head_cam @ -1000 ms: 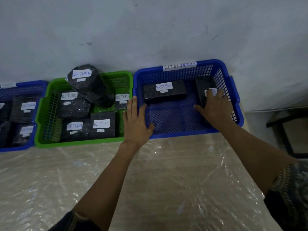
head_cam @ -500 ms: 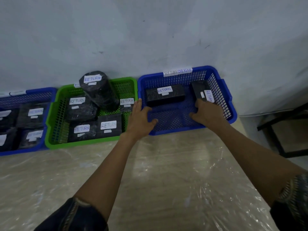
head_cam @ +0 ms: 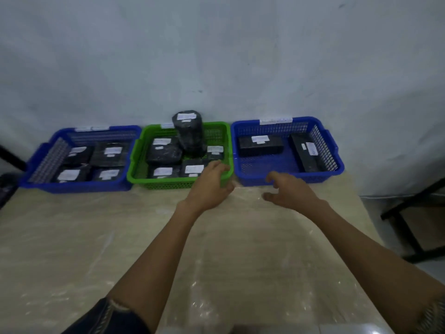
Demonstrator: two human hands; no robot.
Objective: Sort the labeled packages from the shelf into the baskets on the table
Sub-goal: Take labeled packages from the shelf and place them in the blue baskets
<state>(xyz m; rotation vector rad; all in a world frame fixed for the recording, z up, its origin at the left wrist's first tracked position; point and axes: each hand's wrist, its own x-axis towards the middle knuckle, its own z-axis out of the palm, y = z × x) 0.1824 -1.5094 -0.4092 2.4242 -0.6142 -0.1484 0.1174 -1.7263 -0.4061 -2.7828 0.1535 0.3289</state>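
table (head_cam: pixel 72 237) foreground: both hands empty, fingers spread, just before right blue basket (head_cam: pixel 289 179) packages.

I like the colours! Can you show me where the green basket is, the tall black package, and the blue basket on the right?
green basket (head_cam: pixel 178 184): head view, on its front wall.
tall black package (head_cam: pixel 188 138): head view, on its wrapped side.
right blue basket (head_cam: pixel 255 181): head view, on its front wall.

Three baskets sit in a row on the table (head_cam: pixel 72 237), against the wall (head_cam: pixel 216 56) at 12 o'clock. The left basket (head_cam: pixel 79 186) holds four packages, the middle basket (head_cam: pixel 178 183) five, and the right basket (head_cam: pixel 289 179), at 1 o'clock, two.
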